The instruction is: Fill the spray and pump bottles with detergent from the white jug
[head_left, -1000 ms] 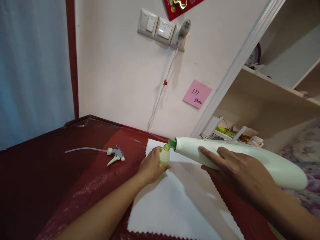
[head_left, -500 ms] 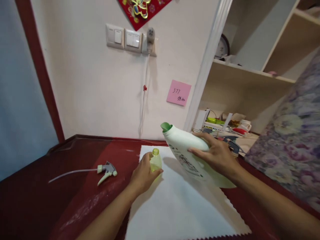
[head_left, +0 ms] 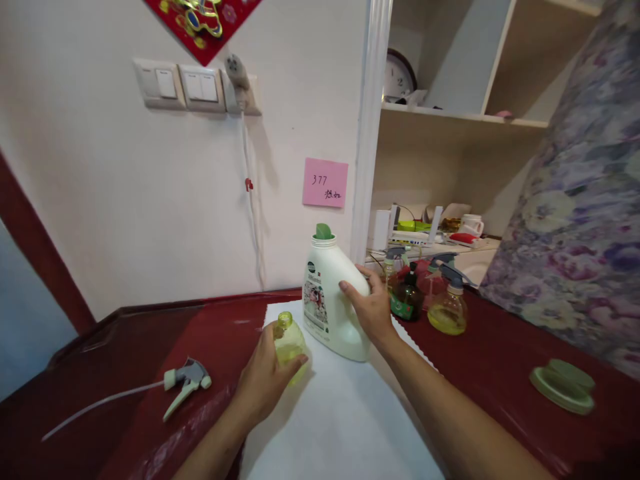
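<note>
My left hand [head_left: 265, 377] is wrapped round a small yellow-green clear bottle [head_left: 290, 343], its neck uncovered. The bottle stands over the white cloth [head_left: 340, 417]. To its right, my right hand [head_left: 370, 303] grips a large pale green detergent jug [head_left: 333, 300] by its far right side. The jug is nearly upright, with a green spout showing in its uncapped mouth. My right fingers are partly hidden behind the jug. Left of my left hand lies a trigger spray head [head_left: 187, 381] with a long thin tube.
Several spray and pump bottles, among them a yellow one [head_left: 447, 313], stand at the right. A green cap [head_left: 563, 387] lies on the red table [head_left: 495, 400]. A pink note [head_left: 325, 182] and a plugged-in cable [head_left: 253, 220] are on the wall behind.
The jug has swung from a steep leftward tilt to nearly upright, with my right hand still on it. My left hand keeps hold of the small bottle. The view has turned rightward.
</note>
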`<state>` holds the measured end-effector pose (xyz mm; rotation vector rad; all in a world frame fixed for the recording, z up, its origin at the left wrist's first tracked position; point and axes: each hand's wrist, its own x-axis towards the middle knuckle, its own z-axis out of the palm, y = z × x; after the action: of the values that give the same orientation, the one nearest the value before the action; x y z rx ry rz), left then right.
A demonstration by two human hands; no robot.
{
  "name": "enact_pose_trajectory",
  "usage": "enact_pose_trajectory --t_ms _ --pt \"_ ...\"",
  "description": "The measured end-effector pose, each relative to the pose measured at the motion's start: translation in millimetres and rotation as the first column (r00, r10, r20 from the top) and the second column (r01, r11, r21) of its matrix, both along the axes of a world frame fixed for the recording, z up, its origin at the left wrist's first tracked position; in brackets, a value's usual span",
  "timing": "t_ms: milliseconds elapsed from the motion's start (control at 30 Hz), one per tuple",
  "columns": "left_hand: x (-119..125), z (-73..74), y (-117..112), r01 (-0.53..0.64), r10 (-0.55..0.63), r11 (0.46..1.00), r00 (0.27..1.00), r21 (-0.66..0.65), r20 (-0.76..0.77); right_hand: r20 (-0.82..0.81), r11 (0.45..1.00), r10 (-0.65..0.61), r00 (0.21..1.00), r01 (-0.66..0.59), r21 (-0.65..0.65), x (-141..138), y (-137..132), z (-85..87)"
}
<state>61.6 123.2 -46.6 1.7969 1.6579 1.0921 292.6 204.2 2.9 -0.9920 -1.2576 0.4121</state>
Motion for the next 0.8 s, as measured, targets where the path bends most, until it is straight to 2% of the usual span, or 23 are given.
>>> enact_pose_trajectory --t_ms 133,300,433,533,633,800 --pt "-1 1.0 1 0.016 -0.016 1.0 1.0 0.019 0.007 -0.011 0.999 0.035 0.999 -0.035 -0.029 -1 -6 -8.4" --pt "-1 4.4 3 -0.011 0.011 0.999 1.0 0.03 0.004 0.009 0.997 0.071 0.997 -0.07 -0.044 2 -13 -5.2" --pt "-1 9.2 5 0.01 -0.01 1.0 1.0 0.014 0.014 0.058 0.999 0.022 0.998 -0.02 -0.039 11 -23 4.9" --pt "-1 12.9 7 0.055 -0.055 0.998 0.997 0.005 0.054 0.069 1.0 -0.029 0.997 0.029 -0.001 14 -44 7.0" --pt "0 19.5 8 0.106 -0.105 0.994 0.989 -0.006 0.101 0.081 1.0 0.01 0.997 -0.012 0.021 6 -73 -4.4" --pt "1 33.1 -1 0.134 -0.124 0.99 0.975 -0.045 0.185 0.153 0.98 0.197 0.968 -0.192 -0.045 -11 -105 -38.3"
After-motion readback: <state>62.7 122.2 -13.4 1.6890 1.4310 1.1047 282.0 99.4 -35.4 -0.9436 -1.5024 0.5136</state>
